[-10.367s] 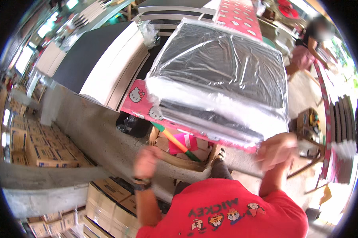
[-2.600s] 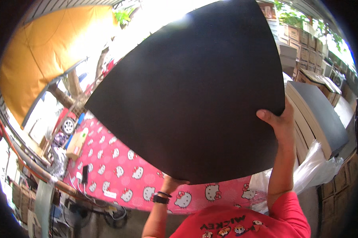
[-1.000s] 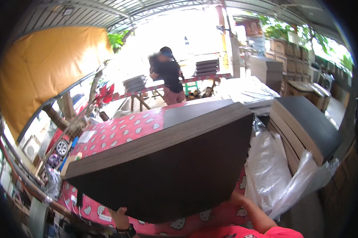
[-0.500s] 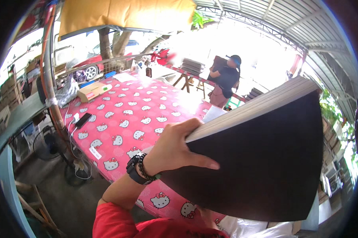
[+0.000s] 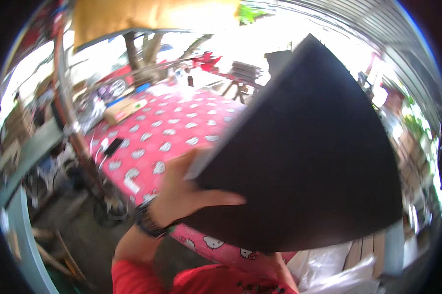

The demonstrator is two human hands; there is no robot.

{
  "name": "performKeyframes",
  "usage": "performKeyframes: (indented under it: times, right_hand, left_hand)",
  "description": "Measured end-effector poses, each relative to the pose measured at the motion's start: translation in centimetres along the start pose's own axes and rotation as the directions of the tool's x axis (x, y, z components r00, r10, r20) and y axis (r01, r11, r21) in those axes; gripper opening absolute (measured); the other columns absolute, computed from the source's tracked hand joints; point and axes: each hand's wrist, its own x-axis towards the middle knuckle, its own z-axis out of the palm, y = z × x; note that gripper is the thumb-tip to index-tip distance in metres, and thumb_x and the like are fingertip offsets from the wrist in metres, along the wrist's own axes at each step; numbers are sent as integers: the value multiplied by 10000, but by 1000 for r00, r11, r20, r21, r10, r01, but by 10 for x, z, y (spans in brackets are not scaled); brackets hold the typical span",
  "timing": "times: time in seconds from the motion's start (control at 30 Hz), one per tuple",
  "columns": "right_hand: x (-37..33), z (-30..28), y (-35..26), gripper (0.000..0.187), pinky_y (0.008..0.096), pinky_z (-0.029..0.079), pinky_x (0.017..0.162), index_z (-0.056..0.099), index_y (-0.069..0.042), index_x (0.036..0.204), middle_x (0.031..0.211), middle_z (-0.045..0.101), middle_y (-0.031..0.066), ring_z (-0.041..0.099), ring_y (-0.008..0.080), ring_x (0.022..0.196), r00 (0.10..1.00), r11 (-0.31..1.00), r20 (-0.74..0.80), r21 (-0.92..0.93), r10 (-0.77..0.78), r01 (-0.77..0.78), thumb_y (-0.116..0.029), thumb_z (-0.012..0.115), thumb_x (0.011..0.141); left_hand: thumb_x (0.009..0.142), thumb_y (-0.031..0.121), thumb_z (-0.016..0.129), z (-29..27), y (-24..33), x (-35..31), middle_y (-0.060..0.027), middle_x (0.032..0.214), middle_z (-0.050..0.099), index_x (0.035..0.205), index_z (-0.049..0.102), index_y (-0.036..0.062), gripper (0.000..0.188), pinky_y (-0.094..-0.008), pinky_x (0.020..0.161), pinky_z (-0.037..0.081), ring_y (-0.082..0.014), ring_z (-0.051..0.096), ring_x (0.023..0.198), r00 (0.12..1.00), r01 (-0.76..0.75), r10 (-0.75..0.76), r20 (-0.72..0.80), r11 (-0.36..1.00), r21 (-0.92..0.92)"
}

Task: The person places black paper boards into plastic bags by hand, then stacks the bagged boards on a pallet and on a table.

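A large black slab (image 5: 304, 157) with a pale edge fills the right half of the head view and is held up tilted above the table. Its pale edge looked layered a moment ago; now it is blurred. My left hand (image 5: 184, 188) grips that edge at the left corner, thumb across the black face, fingers behind. My right forearm (image 5: 283, 268) passes beneath the slab's lower edge, and the slab hides that hand. Below lies a table with a pink cartoon-cat cover (image 5: 182, 125).
On the table are a black phone (image 5: 113, 147) with a white cable and a cardboard box (image 5: 125, 110). A post (image 5: 66, 98) stands at its left edge. Clear plastic wrap (image 5: 324, 264) lies at lower right. Behind are stacked dark boards (image 5: 244, 71) on trestles.
The slab has swung up and left, its black face turning more toward me and covering most of the co-worker. My left hand moved left with it. The view is blurrier.
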Motion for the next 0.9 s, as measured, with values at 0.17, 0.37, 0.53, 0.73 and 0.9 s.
performKeyframes:
  times: [0.17, 0.37, 0.53, 0.73, 0.9]
  right_hand:
    - [1, 29, -58, 567, 340, 408, 829, 469, -59, 1135, 1032, 555, 118, 508, 190, 973, 991, 847, 135, 526, 0, -72, -230, 712, 652]
    - [25, 19, -80, 687, 326, 382, 857, 425, 36, 1145, 1122, 499, 164, 487, 249, 1017, 983, 919, 178, 378, 45, -111, -420, 655, 686]
    - [109, 30, -56, 749, 336, 407, 829, 413, 32, 1162, 1096, 498, 212, 501, 286, 997, 966, 980, 191, 64, 175, -190, -494, 624, 673]
    - [104, -2, -82, 610, 353, 385, 842, 450, 2, 1125, 1120, 479, 192, 468, 296, 1029, 988, 981, -62, -126, 138, -145, -432, 598, 722]
    - [6, -25, -119, 359, 320, 394, 801, 539, -17, 972, 907, 544, 109, 512, 200, 908, 915, 850, 266, 510, -305, 135, -343, 529, 820]
  left_hand:
    - [705, 236, 542, -81, -63, -79, -177, 1048, 493, 1187, 353, -35, 584, -380, 784, 422, -270, 508, 916, 740, 434, -491, -460, 870, -233]
    - [705, 277, 667, -133, -164, -174, -154, 912, 589, 894, 615, -6, 344, -311, 677, 486, -255, 565, 786, 256, 758, -780, -571, 529, -382]
    - [750, 352, 598, -156, -246, -269, -159, 1144, 481, 1134, 459, -16, 550, -379, 882, 378, -273, 475, 1001, 37, 762, -938, -346, 251, -597]
    - [779, 402, 536, -122, -222, -241, -136, 1256, 394, 1218, 372, -18, 629, -396, 967, 279, -278, 377, 1130, -101, 806, -948, -303, 101, -584]
    - [795, 427, 502, -107, -221, -263, -139, 1260, 388, 1221, 370, -16, 629, -403, 968, 278, -279, 371, 1133, -34, 793, -952, -304, 160, -588]
